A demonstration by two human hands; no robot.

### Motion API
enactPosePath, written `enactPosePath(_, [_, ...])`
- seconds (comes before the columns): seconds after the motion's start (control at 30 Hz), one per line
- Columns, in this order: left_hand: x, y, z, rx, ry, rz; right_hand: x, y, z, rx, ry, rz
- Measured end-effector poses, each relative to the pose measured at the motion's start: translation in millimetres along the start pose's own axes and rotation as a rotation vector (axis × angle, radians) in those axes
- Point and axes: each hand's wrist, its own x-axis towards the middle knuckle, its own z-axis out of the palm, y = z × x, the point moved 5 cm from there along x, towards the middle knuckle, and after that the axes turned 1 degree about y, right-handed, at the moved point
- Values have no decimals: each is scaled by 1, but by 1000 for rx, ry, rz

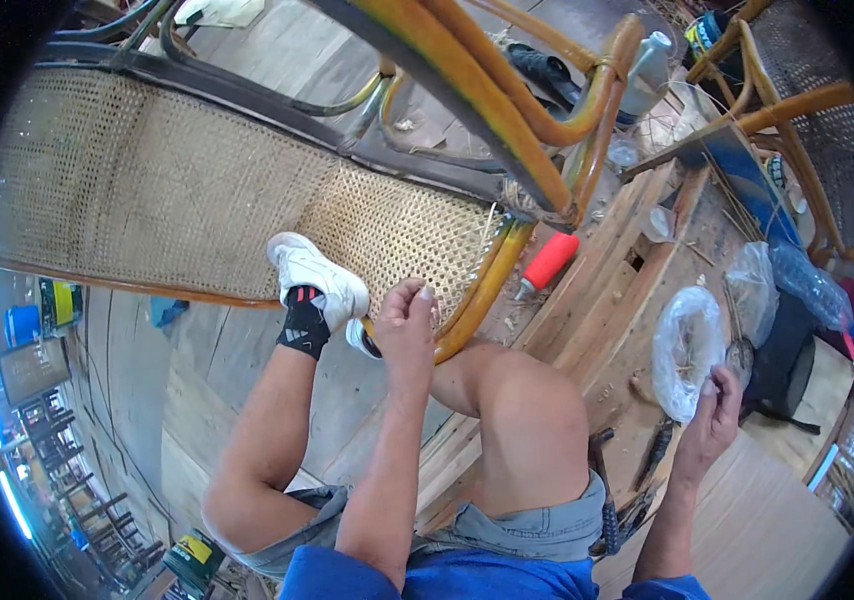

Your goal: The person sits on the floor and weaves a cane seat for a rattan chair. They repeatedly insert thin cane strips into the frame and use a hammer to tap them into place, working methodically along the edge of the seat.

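Note:
Over the cane-webbed seat (397,225) of a rattan chair, my left hand (408,325) is held with its fingers curled in. Whatever it may pinch is too small to make out. My right hand (710,425) is at the right, beside a clear plastic bag (687,350) shaped like an open bowl with thin strips in it. Its thumb and fingers are drawn together, and nothing between them can be made out. A red glue bottle (550,262) with a pale nozzle lies by the chair's yellow-brown rattan frame (495,285). My white shoe (315,275) rests against the seat edge.
A wooden bench (592,310) runs beside my knee, with dark-handled tools (655,452) near it. A plastic bottle (812,285), a blue board (757,185) and a black bag (779,365) lie to the right. Another cane chair (797,110) stands at the far right.

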Motion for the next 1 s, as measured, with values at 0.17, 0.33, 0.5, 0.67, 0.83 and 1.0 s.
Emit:
enactPosePath(0.17, [-8, -22, 12, -16, 11, 49, -38, -52, 31, 87, -251, 52])
enactPosePath(0.33, [-7, -23, 23, 184, 15, 177, -76, -78, 74, 146, -494, -14])
enactPosePath(0.5, [-9, -16, 31, 352, 74, 398, -75, -80, 84, 130, -410, -95])
enactPosePath(0.67, [-13, -8, 37, 469, 33, 524, -75, -81, 85, 129, -405, -111])
enactPosePath(0.83, [-13, -2, 41, 524, 35, 614, -73, -83, 85, 128, -406, -130])
enactPosePath(1.0, [-15, 0, 43, 565, 50, 651, -72, -80, 87, 145, -405, -115])
